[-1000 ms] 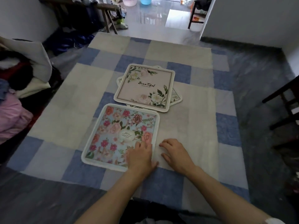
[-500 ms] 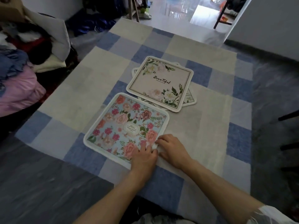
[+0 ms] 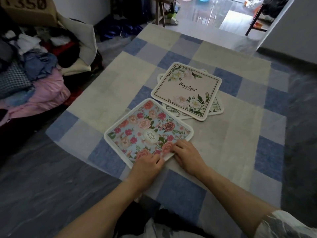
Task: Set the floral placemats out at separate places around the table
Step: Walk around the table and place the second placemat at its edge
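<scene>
A blue placemat with pink and red flowers (image 3: 147,133) lies on the checked tablecloth (image 3: 106,93) close in front of me. My left hand (image 3: 147,166) pinches its near edge. My right hand (image 3: 187,154) curls over the near right corner, which looks slightly raised. Just beyond lies a cream placemat with white flowers and the word "Beautiful" (image 3: 187,91). It sits on top of another floral placemat (image 3: 215,107), of which only the edges show.
A heap of clothes (image 3: 34,74) and a cardboard box (image 3: 29,11) are piled to the left of the table. Wooden stool legs (image 3: 161,12) and a dark chair (image 3: 255,23) stand on the shiny floor past the far edge.
My right hand slid from the cloth onto the blue placemat's corner. My left hand went from lying flat on the mat to pinching its edge. The view swung left.
</scene>
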The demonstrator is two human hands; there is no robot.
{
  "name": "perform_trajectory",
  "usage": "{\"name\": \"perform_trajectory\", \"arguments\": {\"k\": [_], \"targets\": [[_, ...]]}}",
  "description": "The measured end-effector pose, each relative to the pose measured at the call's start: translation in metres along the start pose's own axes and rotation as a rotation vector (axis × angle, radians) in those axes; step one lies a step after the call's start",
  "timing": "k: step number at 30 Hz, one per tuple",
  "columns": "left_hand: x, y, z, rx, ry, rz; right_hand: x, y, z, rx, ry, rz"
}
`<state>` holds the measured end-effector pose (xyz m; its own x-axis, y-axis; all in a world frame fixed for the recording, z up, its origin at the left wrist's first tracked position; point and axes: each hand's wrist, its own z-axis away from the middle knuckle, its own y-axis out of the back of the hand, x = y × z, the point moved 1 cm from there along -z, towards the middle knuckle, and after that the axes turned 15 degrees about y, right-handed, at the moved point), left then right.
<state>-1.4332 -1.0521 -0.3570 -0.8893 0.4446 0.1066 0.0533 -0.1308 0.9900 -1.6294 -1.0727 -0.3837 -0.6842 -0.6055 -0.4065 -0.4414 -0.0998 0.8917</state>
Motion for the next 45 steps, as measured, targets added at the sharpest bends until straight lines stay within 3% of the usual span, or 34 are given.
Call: {"name": "perform_trajectory", "arguments": {"k": [12, 20, 26, 32, 37, 45], "targets": [[-0.071, 0.034, 0.03, 0.081, -0.32, -0.024, -0.048, 0.01, -0.01, 0.037, -0.156, 0.106], [-0.118, 0.043, 0.039, 0.033, -0.454, -0.027, -0.127, -0.018, 0.006, 0.177, -0.468, 0.105], [-0.136, 0.039, 0.053, 0.132, -0.621, 0.091, -0.174, -0.037, 0.018, 0.32, -0.643, 0.128], [-0.136, 0.031, 0.064, 0.18, -0.728, 0.148, -0.207, -0.043, 0.036, 0.34, -0.761, 0.233], [-0.129, 0.03, 0.067, 0.172, -0.753, 0.132, -0.218, -0.045, 0.044, 0.35, -0.774, 0.249], [-0.139, 0.026, 0.088, 0.108, -0.624, 0.045, -0.219, -0.046, 0.061, 0.334, -0.643, 0.213]]}}
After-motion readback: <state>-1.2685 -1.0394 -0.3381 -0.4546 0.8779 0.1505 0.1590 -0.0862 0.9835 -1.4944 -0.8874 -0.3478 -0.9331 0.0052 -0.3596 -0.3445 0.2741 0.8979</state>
